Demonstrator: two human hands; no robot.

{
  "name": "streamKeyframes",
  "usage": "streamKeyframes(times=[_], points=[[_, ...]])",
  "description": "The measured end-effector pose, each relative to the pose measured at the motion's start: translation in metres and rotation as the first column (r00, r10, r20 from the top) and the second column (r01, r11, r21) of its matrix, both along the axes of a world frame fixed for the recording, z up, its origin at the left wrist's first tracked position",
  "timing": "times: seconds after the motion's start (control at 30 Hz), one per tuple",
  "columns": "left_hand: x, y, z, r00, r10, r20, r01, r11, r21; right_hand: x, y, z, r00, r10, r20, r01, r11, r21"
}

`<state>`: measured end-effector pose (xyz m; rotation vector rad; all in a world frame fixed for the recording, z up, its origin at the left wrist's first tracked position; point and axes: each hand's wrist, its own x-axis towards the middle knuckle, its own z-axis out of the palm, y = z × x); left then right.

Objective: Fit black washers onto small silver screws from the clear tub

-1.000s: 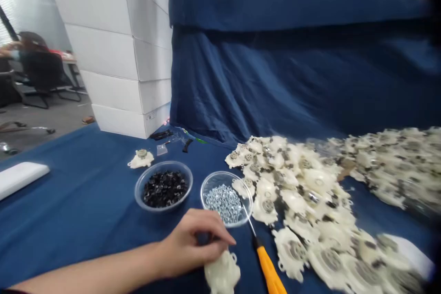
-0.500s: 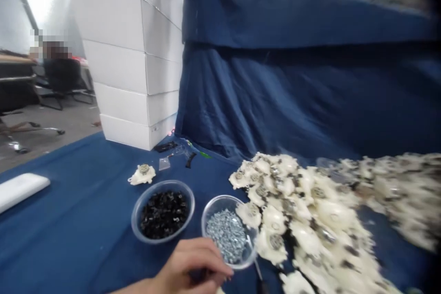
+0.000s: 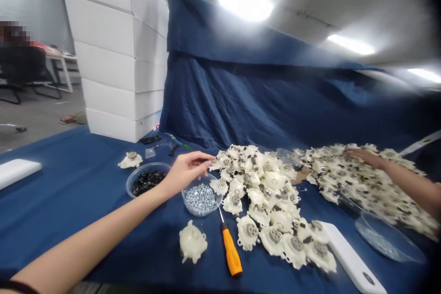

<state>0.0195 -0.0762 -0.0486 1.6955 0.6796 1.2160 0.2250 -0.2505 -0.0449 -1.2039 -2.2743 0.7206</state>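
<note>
Your left hand (image 3: 186, 171) reaches in from the lower left, fingers extended and drawn loosely together, with nothing visible in them. It hovers over the rim of a round clear plastic bowl (image 3: 201, 214) heaped with small silver zinc-plated screws (image 3: 200, 197), and the fingertips point right, toward the nearest edge of a large heap of cream moulded plastic parts (image 3: 263, 183). Each part is a glossy, lobed disc with a grey ribbed hub.

Your right hand (image 3: 365, 157) comes in from the right, open and lying palm-down on a second, denser heap of the same parts (image 3: 365, 188).

Just below the screw bowl lies an orange-handled screwdriver (image 3: 231, 252), its long axis running from the handle at lower right up to the thin steel shaft, whose tip points up-left and almost meets the bowl. To its left sits a single cream part (image 3: 192, 241), apart from the heaps. Left of the screw bowl and just beside it, a second clear bowl (image 3: 128, 187) holds glossy black pieces (image 3: 148, 183).

All of this rests on a surface covered in smooth navy cloth (image 3: 69, 220). A flat white rectangular bar (image 3: 349, 257) touches the lower edge of the first heap.
</note>
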Motion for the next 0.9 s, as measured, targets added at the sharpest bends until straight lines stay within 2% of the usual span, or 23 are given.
streamKeyframes(times=[0.07,0.13,0.2,0.23,0.27,0.37,0.47,0.57,0.67,0.8,0.9], points=[[0.008,0.010,-0.003,0.996,0.005,0.087,0.000,0.999,-0.054,0.008,0.022,0.000,0.999,-0.035,-0.037,0.037,0.998,0.050],[0.011,0.014,-0.013,0.991,0.007,0.133,0.004,0.996,-0.084,0.015,0.056,0.001,0.988,-0.117,-0.101,0.130,0.982,0.135],[0.009,0.013,-0.024,0.990,0.022,0.140,-0.008,0.995,-0.101,0.015,0.094,0.001,0.956,-0.242,-0.167,0.289,0.877,0.383],[0.008,0.012,-0.028,0.991,0.037,0.128,-0.023,0.994,-0.105,0.013,0.113,-0.001,0.961,-0.232,-0.152,0.278,0.832,0.481],[0.006,0.011,-0.031,0.992,0.052,0.116,-0.039,0.993,-0.112,0.010,0.128,-0.004,0.971,-0.207,-0.122,0.240,0.815,0.528],[0.003,0.007,-0.035,0.986,0.113,0.120,-0.098,0.987,-0.128,-0.003,0.156,-0.020,0.988,-0.136,-0.078,0.156,0.809,0.566],[0.003,0.002,-0.036,0.985,0.136,0.107,-0.123,0.986,-0.114,-0.006,0.159,-0.036,0.988,-0.125,-0.089,0.154,0.811,0.565],[0.004,-0.005,-0.040,0.986,0.161,-0.038,-0.162,0.986,-0.034,0.002,0.155,-0.044,0.988,-0.128,-0.091,0.157,0.810,0.565],[0.004,-0.011,-0.046,0.975,0.205,-0.082,-0.205,0.979,0.013,0.011,0.151,-0.044,0.989,-0.140,-0.051,0.143,0.795,0.590],[0.005,-0.013,-0.052,0.980,0.174,-0.093,-0.166,0.982,0.087,0.016,0.144,-0.038,0.987,-0.125,0.098,0.038,0.787,0.616],[0.006,-0.012,-0.054,0.977,0.200,-0.067,-0.187,0.968,0.169,0.016,0.139,-0.036,0.991,-0.116,0.068,0.041,0.740,0.671]])
